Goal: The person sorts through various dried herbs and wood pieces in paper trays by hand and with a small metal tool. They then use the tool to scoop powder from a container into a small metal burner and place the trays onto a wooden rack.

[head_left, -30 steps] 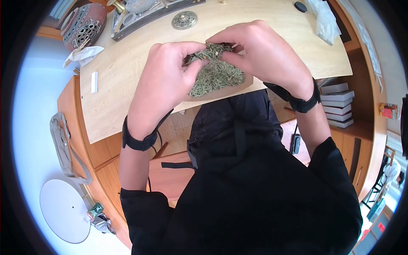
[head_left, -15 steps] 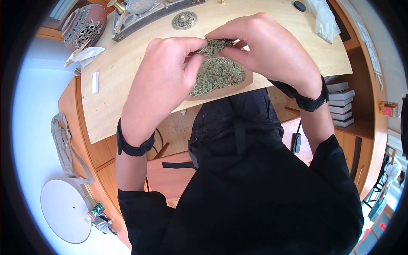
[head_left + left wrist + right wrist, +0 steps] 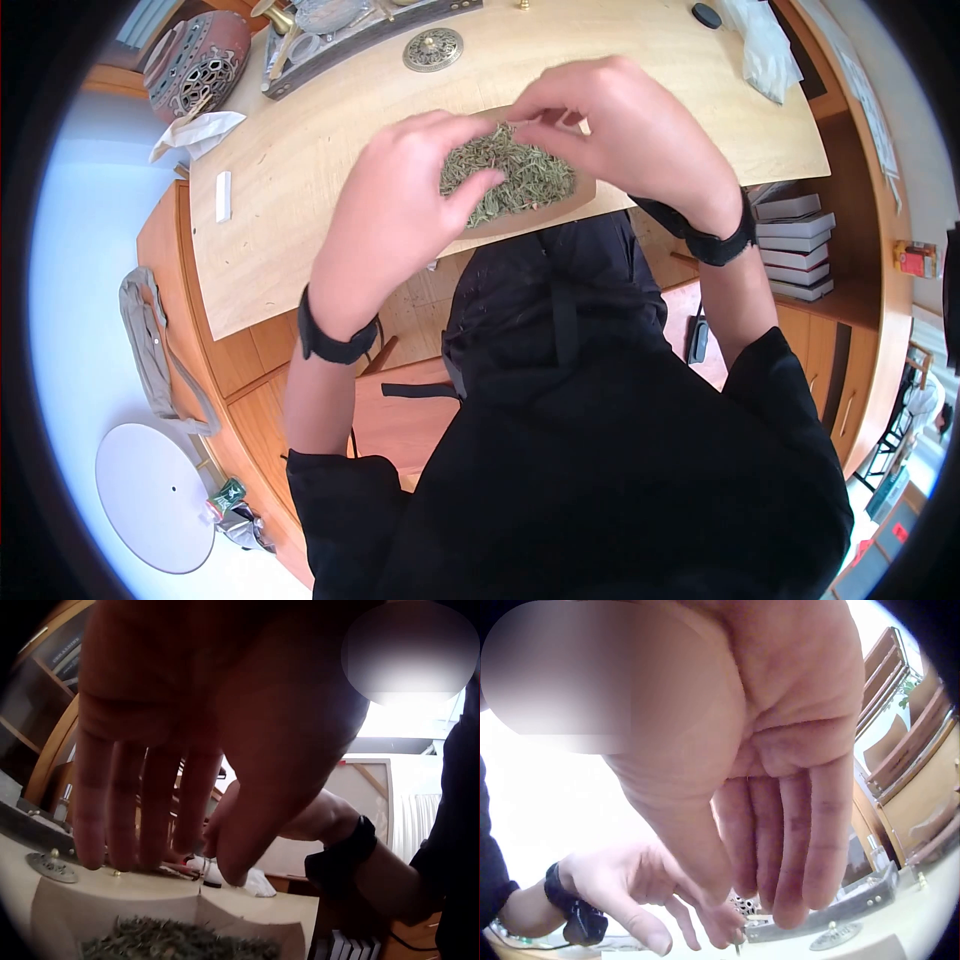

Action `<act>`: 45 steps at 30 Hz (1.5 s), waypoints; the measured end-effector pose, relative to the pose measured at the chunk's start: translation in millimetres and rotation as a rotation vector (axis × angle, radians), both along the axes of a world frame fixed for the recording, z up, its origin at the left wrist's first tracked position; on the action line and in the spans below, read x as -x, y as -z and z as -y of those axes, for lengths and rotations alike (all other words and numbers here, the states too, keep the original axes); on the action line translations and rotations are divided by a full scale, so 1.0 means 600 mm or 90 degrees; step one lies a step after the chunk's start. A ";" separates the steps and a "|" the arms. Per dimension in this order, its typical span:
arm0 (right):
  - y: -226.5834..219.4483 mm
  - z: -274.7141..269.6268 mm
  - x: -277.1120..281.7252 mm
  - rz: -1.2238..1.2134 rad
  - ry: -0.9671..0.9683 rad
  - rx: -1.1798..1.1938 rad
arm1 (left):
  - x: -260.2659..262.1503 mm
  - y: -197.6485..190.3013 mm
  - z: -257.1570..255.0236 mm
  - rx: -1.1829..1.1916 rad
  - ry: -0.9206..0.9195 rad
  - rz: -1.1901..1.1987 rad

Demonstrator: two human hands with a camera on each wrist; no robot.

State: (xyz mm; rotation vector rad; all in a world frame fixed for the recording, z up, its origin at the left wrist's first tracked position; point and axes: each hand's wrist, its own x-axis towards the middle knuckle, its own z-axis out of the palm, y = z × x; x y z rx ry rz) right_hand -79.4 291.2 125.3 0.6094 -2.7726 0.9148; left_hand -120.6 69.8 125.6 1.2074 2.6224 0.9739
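Note:
Dried green herb (image 3: 520, 180), cut into small needle-like bits, lies heaped in a shallow tan tray (image 3: 585, 190) at the desk's front edge. My left hand (image 3: 395, 200) arches over the tray's left side, thumb apart from the forefinger and nothing visible between them. Above the right side is my right hand (image 3: 625, 130), its thumb and forefinger tips close together over the heap's far edge. In the right wrist view that hand's fingers (image 3: 829, 840) point down nearly straight. From the left wrist, the heap (image 3: 172, 941) shows below the fingertips.
A pierced metal lid (image 3: 433, 48) sits beyond the tray. Behind it stands a long dark rack (image 3: 330, 60) with brass and glass pieces. A patterned clay pot (image 3: 200, 60) and a white cloth (image 3: 197, 133) are at left, a plastic bag (image 3: 765, 55) at right.
The clump of herb held up between both hands is gone from the fingers. My left thumb has come away from the forefinger, and the hands have lowered slightly toward the tray.

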 end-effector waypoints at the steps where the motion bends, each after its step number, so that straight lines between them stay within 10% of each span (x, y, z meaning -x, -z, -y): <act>1: 0.009 -0.002 -0.004 0.045 0.014 -0.013 | 0.001 0.018 0.006 0.030 0.011 -0.021; 34: 0.049 -0.020 0.013 -0.025 -0.067 -0.030 | 0.020 0.044 0.020 0.022 -0.020 0.070; 45: 0.045 -0.022 0.011 -0.052 -0.050 0.024 | 0.016 0.058 0.030 -0.194 -0.110 0.323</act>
